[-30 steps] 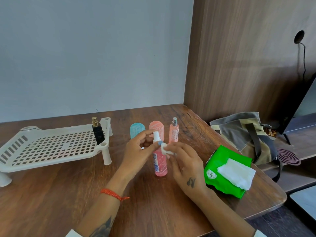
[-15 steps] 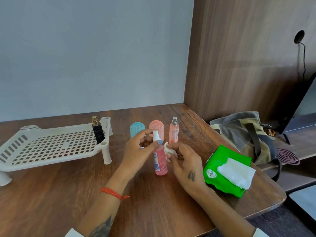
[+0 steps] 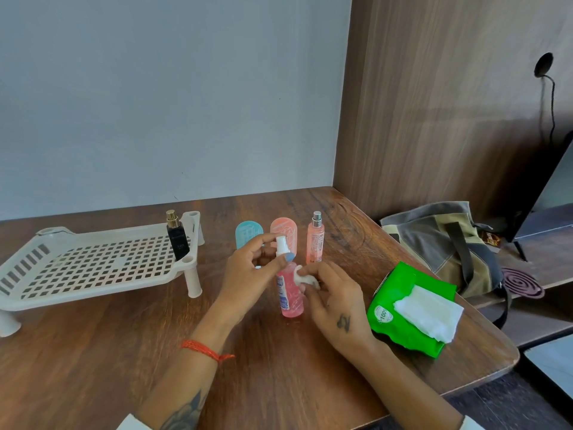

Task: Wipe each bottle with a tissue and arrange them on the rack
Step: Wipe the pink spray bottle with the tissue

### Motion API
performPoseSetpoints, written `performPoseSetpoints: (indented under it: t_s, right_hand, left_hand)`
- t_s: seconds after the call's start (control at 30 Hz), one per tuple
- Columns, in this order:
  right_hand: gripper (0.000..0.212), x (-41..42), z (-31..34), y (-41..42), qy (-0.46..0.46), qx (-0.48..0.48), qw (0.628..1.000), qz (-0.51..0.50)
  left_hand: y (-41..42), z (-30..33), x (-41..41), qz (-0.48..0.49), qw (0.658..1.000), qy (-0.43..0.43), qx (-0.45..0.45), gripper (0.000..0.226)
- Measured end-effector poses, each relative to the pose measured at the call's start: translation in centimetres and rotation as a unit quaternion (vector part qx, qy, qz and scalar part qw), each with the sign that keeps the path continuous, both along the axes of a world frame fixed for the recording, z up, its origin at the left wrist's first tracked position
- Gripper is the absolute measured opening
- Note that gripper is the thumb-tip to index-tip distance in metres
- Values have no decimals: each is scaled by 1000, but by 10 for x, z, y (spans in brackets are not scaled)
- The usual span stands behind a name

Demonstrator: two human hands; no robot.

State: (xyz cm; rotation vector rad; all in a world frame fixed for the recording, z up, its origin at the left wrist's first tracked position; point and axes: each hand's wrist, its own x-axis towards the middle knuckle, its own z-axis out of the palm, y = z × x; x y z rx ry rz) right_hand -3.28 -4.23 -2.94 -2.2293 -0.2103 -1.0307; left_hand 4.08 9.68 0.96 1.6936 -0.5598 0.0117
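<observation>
Left hand (image 3: 248, 268) pinching the white spray top, right hand (image 3: 331, 296) rubbing a balled tissue (image 3: 305, 276) against the pink bottle (image 3: 290, 294) standing mid-table, I'm mid-wipe, and next I'd carry it to the rack (image 3: 93, 268) beside the black bottle (image 3: 177, 240).

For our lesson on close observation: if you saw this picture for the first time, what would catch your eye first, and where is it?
The two hands at the middle of the table draw the eye: the left hand holds the white top of a pink spray bottle, while the right hand presses a small tissue against it. Next comes the bright green tissue pack at the right edge. Last, the white rack on the left, with one black bottle standing on it.
</observation>
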Motion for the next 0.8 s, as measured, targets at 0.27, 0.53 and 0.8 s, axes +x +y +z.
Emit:
performPoseSetpoints:
  t_s: [0.27, 0.53, 0.8]
  right_hand:
    - [18, -6, 3, 4, -57, -65, 996, -17]
    - [23, -5, 0, 3, -30, -122, 992, -20]
    - [15, -3, 3, 0, -17, 17, 999, -39]
  left_hand:
    - [0, 0, 0, -4, 1000, 4, -2, 34]
    - [0, -1, 1, 3, 1000, 8, 5, 34]
    - [-1, -1, 1, 6, 1000, 14, 8, 31]
